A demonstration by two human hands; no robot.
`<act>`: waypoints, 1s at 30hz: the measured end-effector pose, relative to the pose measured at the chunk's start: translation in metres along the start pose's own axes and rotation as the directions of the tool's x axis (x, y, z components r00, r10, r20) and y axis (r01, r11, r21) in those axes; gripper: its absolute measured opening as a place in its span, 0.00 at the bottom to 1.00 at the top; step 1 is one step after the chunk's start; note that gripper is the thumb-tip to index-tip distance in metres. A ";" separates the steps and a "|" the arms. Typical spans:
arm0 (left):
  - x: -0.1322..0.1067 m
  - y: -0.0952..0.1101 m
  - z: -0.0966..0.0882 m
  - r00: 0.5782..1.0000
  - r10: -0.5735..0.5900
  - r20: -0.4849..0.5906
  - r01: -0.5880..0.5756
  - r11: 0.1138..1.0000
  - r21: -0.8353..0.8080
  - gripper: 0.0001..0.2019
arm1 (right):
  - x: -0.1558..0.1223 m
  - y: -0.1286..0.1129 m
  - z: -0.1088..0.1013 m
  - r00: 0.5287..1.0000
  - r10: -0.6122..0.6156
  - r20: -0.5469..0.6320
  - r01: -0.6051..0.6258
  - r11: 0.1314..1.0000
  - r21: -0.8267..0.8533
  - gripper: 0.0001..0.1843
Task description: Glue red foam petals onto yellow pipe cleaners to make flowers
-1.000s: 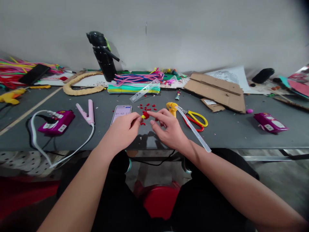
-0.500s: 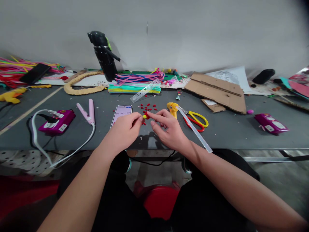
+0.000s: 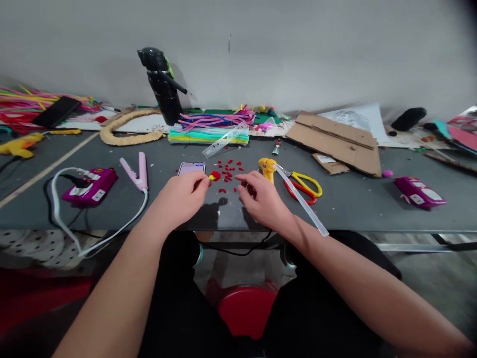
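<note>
Pinched between the thumb and fingers of my left hand [image 3: 186,195] is a small yellow and red craft piece [image 3: 215,176], its red end pointing right. My right hand [image 3: 261,195] hovers over the table, index finger stretched toward the pieces and thumb apart, with nothing seen in it. Several small red pieces [image 3: 226,173] lie scattered between the two hands. A phone [image 3: 192,167] is partly covered by my left hand. Just behind my right hand stands a yellow glue gun [image 3: 267,166] with a long clear glue stick [image 3: 305,206], beside red and yellow handled scissors [image 3: 307,186].
Bundled pipe cleaners [image 3: 212,134] lie at the back under a clear ruler [image 3: 225,140], near a black bottle [image 3: 164,92]. Cardboard [image 3: 335,139] lies back right. A pink flat iron [image 3: 138,171] and purple power strip [image 3: 91,186] with loose cable sit left; another purple strip [image 3: 419,191] sits right.
My left hand has moved left with the red and yellow piece, away from my right hand. My right index finger has come off the piece, and more red pieces show between the hands.
</note>
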State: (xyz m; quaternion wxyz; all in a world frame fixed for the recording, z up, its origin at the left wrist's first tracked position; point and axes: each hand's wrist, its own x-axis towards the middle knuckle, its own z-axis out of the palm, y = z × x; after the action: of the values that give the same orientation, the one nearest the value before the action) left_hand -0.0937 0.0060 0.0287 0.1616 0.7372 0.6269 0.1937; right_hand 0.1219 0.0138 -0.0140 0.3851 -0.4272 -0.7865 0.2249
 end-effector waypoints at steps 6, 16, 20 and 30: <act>0.002 -0.011 -0.002 0.999 -0.047 0.007 0.047 0.999 0.012 0.16 | 0.004 0.014 0.009 0.985 -0.021 0.172 0.074 0.947 -0.314 0.13; 0.005 -0.011 -0.003 0.998 -0.066 -0.009 0.066 0.998 -0.015 0.16 | 0.032 0.028 0.024 0.982 -0.006 0.189 0.087 0.902 -0.422 0.15; 0.007 -0.011 -0.001 0.997 -0.080 -0.009 0.080 0.997 -0.020 0.16 | 0.045 0.031 0.031 0.979 0.018 0.201 0.072 0.898 -0.435 0.16; 0.009 -0.003 0.001 0.999 -0.045 0.005 0.045 0.999 -0.014 0.15 | 0.054 0.042 0.040 0.980 0.027 0.198 0.056 0.913 -0.403 0.09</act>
State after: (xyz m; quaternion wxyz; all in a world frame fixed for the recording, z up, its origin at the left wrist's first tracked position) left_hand -0.0950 0.0149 0.0270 0.1726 0.7223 0.6413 0.1928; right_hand 0.0923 0.0810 -0.0441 0.2088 -0.4673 -0.8538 0.0950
